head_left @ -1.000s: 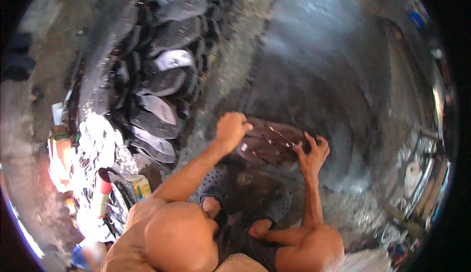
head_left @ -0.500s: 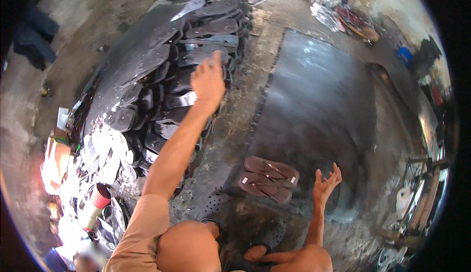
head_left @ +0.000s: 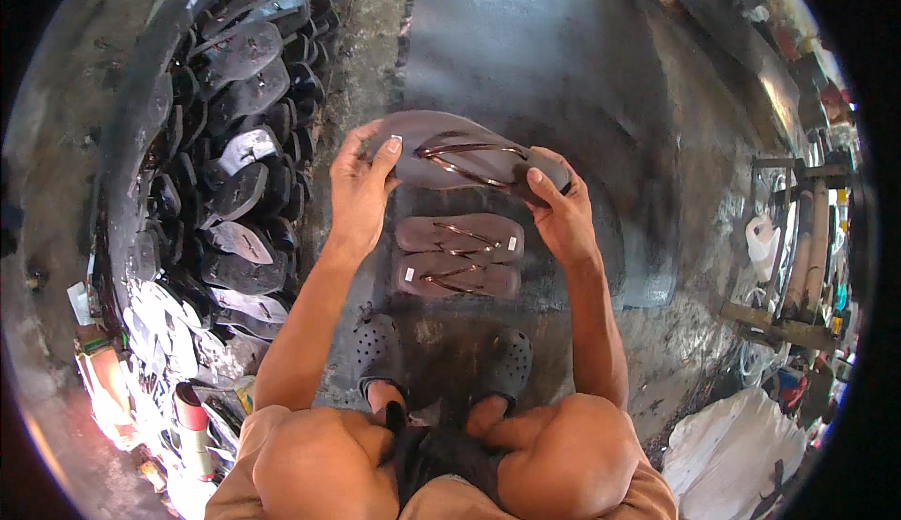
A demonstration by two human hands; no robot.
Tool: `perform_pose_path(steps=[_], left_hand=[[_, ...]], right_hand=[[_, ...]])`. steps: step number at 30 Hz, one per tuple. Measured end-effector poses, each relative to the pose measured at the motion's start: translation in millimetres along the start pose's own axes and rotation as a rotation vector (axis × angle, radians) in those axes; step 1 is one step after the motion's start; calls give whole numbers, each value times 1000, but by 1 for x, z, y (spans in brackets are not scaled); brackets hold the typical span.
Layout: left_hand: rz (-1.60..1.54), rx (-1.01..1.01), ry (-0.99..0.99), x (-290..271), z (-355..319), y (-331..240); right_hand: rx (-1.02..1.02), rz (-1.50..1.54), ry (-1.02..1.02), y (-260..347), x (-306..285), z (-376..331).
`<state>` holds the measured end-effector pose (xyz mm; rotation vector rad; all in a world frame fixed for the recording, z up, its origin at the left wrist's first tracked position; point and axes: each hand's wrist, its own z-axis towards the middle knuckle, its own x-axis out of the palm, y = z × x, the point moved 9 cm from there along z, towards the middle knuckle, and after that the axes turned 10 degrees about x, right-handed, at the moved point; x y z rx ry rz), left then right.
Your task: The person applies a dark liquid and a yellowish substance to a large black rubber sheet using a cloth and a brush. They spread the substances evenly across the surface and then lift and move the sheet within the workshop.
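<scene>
Holding a brown flip-flop (head_left: 466,159) flat by both ends, left hand (head_left: 359,187) pinching the left end, right hand (head_left: 561,212) the right. Keep it level, strap up, aligned above the two flip-flops (head_left: 458,255) lying just nearer on the dark mat (head_left: 526,60).

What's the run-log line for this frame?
left hand: grip on flip-flop heel end | right hand: grip on toe end | flip-flop held above two finished flip-flops on floor

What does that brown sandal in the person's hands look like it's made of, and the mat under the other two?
The brown sandal looks like matte foam or rubber, judging by its thick, flat, dull sole; its thong strap glints, so probably glossy plastic. The dark mat looks like sheet rubber or metal: smooth, with a soft sheen. I can't tell which.
</scene>
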<state>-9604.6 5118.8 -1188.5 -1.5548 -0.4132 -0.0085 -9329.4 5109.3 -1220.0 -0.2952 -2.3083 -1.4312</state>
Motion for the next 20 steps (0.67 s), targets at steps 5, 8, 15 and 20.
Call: perform_pose_path(steps=[5,8,15,20], left_hand=[[659,-42,169,-52,11,99],[800,-69,147,-60,9,119],[942,-50,194,-50,16,130],[1406,-57,357,-44,13,102]], right_hand=[[186,-193,-93,-61,-58,30],[128,-531,-212,-71,-82,39],[122,-621,-334,-86,-101,49],[85,-804,-268,-87,-60,72]])
